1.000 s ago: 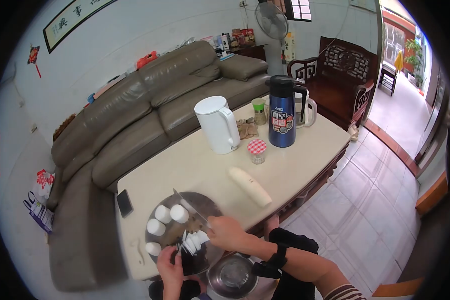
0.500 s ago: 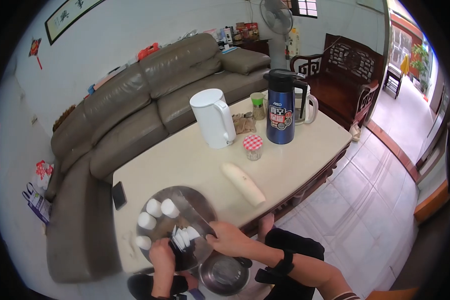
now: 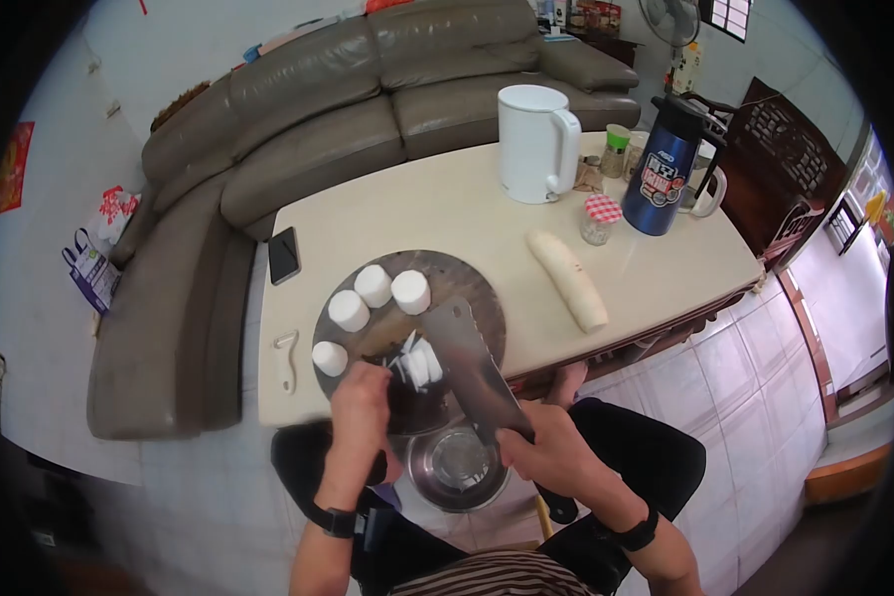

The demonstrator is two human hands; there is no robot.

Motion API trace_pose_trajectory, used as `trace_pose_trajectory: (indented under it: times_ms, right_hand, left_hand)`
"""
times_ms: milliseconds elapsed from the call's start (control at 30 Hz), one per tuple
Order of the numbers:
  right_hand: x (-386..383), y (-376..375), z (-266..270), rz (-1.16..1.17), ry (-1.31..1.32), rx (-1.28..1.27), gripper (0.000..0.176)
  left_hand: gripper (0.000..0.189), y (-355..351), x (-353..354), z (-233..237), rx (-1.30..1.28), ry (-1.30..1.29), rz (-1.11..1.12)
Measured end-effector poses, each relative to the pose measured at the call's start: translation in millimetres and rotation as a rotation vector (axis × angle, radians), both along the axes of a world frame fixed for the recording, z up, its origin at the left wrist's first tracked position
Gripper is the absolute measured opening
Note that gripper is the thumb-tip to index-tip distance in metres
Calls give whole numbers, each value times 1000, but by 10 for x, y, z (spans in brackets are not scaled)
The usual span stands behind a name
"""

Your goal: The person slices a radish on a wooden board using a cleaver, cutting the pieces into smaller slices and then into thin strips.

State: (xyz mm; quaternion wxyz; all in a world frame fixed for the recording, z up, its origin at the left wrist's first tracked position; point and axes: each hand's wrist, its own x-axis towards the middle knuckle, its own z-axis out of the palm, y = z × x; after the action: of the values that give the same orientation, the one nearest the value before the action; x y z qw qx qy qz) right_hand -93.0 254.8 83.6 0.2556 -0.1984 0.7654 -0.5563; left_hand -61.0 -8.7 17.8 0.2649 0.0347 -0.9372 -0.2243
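My right hand (image 3: 548, 447) is closed round the handle of a cleaver (image 3: 472, 368), whose broad blade lies over the right part of a round dark cutting board (image 3: 467, 278). Left of the blade, thin white slices (image 3: 420, 364) lean together on the board. My left hand (image 3: 365, 397) is at the board's lower left edge, beside the slices, with its fingers curled; what they hold, if anything, is hidden. Several thick white chunks, one of them a chunk (image 3: 410, 292) near the board's top, stand along its upper left side.
A metal bowl (image 3: 459, 469) sits below the board. On the table (image 3: 368, 223) are a peeler (image 3: 286, 360), phone (image 3: 284, 255), long white radish (image 3: 568, 281), checked-lid jar (image 3: 600, 219), white kettle (image 3: 536, 144) and blue thermos (image 3: 663, 171). Behind stands a sofa (image 3: 318, 114).
The view has shifted, showing more of the lap and bowl. The cleaver has moved away from the slices to the right, its blade now more fully visible. My left hand has moved slightly off the slices.
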Motion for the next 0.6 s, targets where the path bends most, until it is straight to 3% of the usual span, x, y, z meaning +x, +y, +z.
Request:
trace_pose_trajectory:
  times_ms: [133, 300, 367, 500, 600]
  right_hand:
    - [165, -73, -3, 27, 20, 35, 20]
    - [169, -180, 345, 170, 161, 263, 16]
    - [156, -251, 418, 257, 352, 375, 13]
    - [138, -340, 346, 297, 491, 368, 13]
    - [89, -361, 259, 326, 555, 378, 14]
  left_hand:
    - [13, 130, 233, -17, -199, -61, -51]
    - [16, 70, 410, -181, -48, 10, -111]
    - [17, 56, 432, -197, -79, 46, -133]
    - [20, 108, 524, -135, -110, 9, -126]
    - [25, 86, 567, -203, 47, 21, -56]
